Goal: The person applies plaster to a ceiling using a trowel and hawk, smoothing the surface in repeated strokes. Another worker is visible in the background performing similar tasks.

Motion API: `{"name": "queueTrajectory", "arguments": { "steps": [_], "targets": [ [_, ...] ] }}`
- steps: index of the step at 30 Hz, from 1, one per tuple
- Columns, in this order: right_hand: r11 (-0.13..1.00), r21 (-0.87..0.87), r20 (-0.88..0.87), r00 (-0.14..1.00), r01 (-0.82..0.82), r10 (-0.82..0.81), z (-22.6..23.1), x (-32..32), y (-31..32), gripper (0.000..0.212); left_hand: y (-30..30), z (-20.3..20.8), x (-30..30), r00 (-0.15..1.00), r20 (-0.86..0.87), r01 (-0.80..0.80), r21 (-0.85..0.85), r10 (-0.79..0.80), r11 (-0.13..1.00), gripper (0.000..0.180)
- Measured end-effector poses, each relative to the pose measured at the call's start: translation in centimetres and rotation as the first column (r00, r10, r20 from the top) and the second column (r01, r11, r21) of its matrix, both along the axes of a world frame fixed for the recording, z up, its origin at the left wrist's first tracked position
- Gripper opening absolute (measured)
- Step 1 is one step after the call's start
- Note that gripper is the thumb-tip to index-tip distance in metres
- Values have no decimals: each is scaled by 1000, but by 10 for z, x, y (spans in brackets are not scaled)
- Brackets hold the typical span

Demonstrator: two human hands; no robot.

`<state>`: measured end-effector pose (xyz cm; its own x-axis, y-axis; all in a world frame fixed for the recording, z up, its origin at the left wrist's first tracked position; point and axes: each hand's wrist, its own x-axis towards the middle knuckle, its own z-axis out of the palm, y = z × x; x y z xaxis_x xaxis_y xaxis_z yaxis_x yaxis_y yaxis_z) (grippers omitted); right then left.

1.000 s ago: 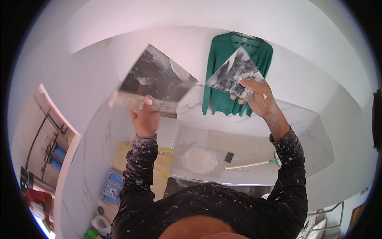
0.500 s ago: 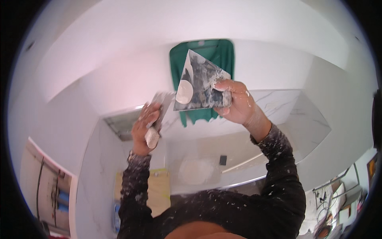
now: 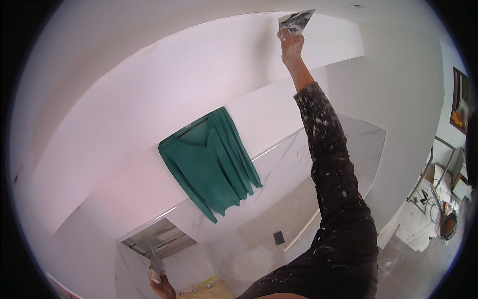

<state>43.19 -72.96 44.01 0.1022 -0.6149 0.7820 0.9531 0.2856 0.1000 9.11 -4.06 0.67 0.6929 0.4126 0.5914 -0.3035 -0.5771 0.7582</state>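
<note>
High up, my right hand (image 3: 292, 46) grips a broad putty knife (image 3: 298, 21) by its handle, the arm stretched out. The flared blade is smeared with white and dark patches and is close to where the white wall (image 3: 224, 52) meets the ceiling (image 3: 239, 6); whether it touches cannot be made out. Low on the left, my left hand (image 3: 162, 286) is closed round a plastering trowel (image 3: 156, 260), its narrow grey blade pointing up and its pale handle in the palm. White flecks cover my dark right sleeve (image 3: 331, 149).
A green long-sleeved top (image 3: 204, 159) hangs on the wall between my hands. Below are marble-patterned panels (image 3: 279, 167), a recessed niche (image 3: 174, 244), a small dark rectangular object (image 3: 279, 237) and a yellowish sheet (image 3: 206, 290). A metal frame (image 3: 423, 174) and cables (image 3: 448, 224) are at right.
My right hand has raised the putty knife from in front of the green top to the ceiling edge. My left hand has moved down and left with the trowel. The view has shifted and tilted.
</note>
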Motion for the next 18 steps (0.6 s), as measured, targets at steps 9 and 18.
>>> {"name": "queueTrajectory", "arguments": {
  "steps": [9, 18],
  "targets": [
    [970, 102, 63, 974, -221, 216, 114, 133, 23, 24, -5, 26, 27, 997, 71, -12, 66, 7, 998, 31],
    [751, -207, -252, 707, 627, -661, 8, 103, -2, 12, -14, 22, 32, 991, 111, 76, -54, -70, 996, 33]
  ]
}}
